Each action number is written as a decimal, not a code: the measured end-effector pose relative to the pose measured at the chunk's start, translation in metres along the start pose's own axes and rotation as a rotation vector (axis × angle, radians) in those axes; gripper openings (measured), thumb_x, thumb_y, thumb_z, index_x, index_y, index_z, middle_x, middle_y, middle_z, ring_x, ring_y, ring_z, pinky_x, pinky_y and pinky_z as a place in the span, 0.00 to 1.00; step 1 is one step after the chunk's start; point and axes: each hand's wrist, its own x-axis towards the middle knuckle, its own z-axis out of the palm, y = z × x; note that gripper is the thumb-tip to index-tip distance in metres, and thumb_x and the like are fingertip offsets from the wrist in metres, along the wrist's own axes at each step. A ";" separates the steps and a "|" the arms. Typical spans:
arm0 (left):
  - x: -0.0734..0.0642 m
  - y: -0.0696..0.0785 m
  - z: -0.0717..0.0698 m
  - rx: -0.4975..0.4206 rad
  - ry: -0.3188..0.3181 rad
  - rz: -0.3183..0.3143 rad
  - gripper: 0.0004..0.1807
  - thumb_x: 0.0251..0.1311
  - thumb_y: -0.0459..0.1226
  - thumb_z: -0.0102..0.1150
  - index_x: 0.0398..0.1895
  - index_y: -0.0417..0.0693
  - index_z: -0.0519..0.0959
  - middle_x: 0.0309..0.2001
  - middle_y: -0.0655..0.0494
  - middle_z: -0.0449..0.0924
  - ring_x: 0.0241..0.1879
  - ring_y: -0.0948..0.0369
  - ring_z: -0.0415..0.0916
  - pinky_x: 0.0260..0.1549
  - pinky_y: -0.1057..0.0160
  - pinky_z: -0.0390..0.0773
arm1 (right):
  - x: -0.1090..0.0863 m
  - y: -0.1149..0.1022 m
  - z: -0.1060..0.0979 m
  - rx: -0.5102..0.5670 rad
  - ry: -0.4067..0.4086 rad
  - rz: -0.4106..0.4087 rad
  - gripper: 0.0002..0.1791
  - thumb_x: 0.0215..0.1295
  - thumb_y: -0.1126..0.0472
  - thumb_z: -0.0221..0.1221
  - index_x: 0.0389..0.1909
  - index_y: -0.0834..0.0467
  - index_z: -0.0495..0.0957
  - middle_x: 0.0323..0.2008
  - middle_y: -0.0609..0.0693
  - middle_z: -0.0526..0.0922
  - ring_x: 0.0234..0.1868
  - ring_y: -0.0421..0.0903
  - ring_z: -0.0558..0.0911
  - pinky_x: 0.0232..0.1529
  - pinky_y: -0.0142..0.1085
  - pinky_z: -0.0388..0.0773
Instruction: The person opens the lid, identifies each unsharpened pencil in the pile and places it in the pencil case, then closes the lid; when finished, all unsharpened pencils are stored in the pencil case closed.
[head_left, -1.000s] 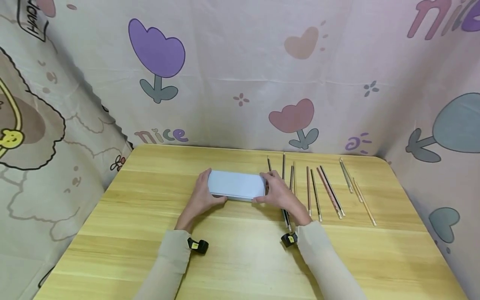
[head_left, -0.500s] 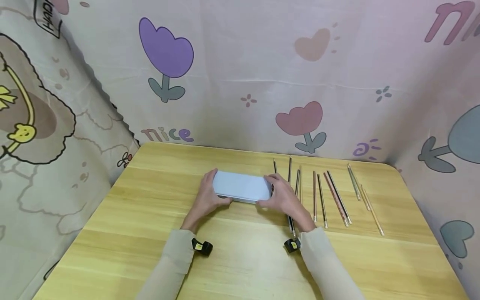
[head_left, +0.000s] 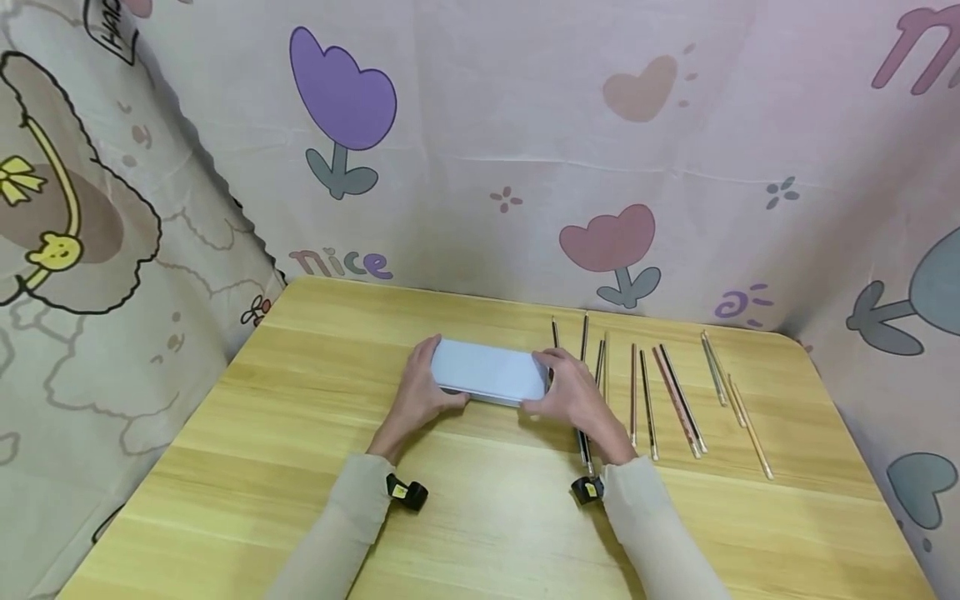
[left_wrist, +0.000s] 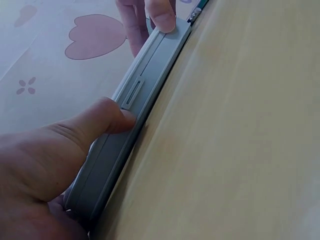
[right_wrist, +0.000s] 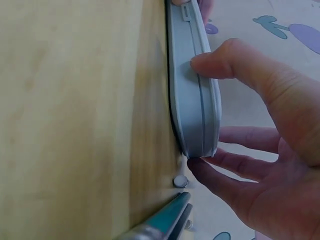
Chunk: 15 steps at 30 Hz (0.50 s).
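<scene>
A pale blue pencil case (head_left: 490,370) with its lid down lies flat on the wooden table. My left hand (head_left: 418,393) grips its left end, thumb on the front side. At the right end my right hand (head_left: 573,392) holds it the same way, thumb in front and fingers round the far corner. The left wrist view shows a small slotted tab (left_wrist: 133,93) on the front side of the case, close to the left thumb. In the right wrist view, fingertips touch the case's rounded end (right_wrist: 197,142). The case's inside is hidden.
Several loose pencils lie to the right, among them a red one (head_left: 633,396), a dark one (head_left: 648,408) and a yellow one (head_left: 753,433). Some lie partly beneath the right hand and wrist. A patterned cloth (head_left: 465,108) hangs behind the table (head_left: 247,467).
The head view has turned slightly left, so everything appears shifted to the right. Both hands keep their hold on the pencil case, and the pencils lie as before.
</scene>
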 end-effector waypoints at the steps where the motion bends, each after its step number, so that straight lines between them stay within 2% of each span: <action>1: 0.000 0.000 0.000 -0.003 0.001 0.003 0.67 0.35 0.41 0.85 0.79 0.36 0.54 0.76 0.36 0.56 0.72 0.41 0.58 0.75 0.43 0.59 | 0.000 0.000 0.000 -0.006 0.002 -0.002 0.50 0.41 0.53 0.80 0.68 0.66 0.73 0.65 0.64 0.74 0.50 0.58 0.81 0.44 0.41 0.88; 6: 0.001 0.001 0.000 -0.007 0.012 0.031 0.66 0.35 0.41 0.85 0.79 0.35 0.55 0.75 0.35 0.57 0.71 0.41 0.59 0.75 0.43 0.59 | -0.001 0.004 -0.003 0.042 -0.008 -0.007 0.47 0.44 0.52 0.78 0.68 0.65 0.74 0.67 0.64 0.74 0.49 0.58 0.81 0.40 0.40 0.88; 10: 0.002 0.000 0.000 -0.015 -0.006 0.036 0.67 0.37 0.44 0.86 0.79 0.37 0.55 0.76 0.37 0.57 0.73 0.42 0.59 0.75 0.43 0.58 | -0.001 0.013 -0.011 0.113 -0.027 -0.019 0.42 0.50 0.52 0.77 0.66 0.63 0.76 0.67 0.62 0.75 0.51 0.56 0.81 0.49 0.46 0.86; 13: 0.002 -0.004 -0.005 -0.030 -0.029 0.020 0.67 0.39 0.47 0.87 0.80 0.39 0.54 0.77 0.37 0.57 0.74 0.42 0.58 0.76 0.43 0.57 | -0.001 0.019 -0.015 0.185 -0.038 -0.027 0.38 0.54 0.50 0.77 0.64 0.60 0.79 0.63 0.58 0.80 0.43 0.51 0.80 0.43 0.42 0.84; 15: 0.000 -0.007 -0.012 -0.040 -0.044 0.015 0.67 0.40 0.46 0.87 0.81 0.38 0.53 0.77 0.36 0.57 0.75 0.41 0.57 0.76 0.42 0.56 | 0.000 0.022 -0.015 0.236 -0.049 -0.039 0.35 0.57 0.49 0.76 0.63 0.58 0.80 0.61 0.56 0.81 0.33 0.49 0.77 0.33 0.39 0.80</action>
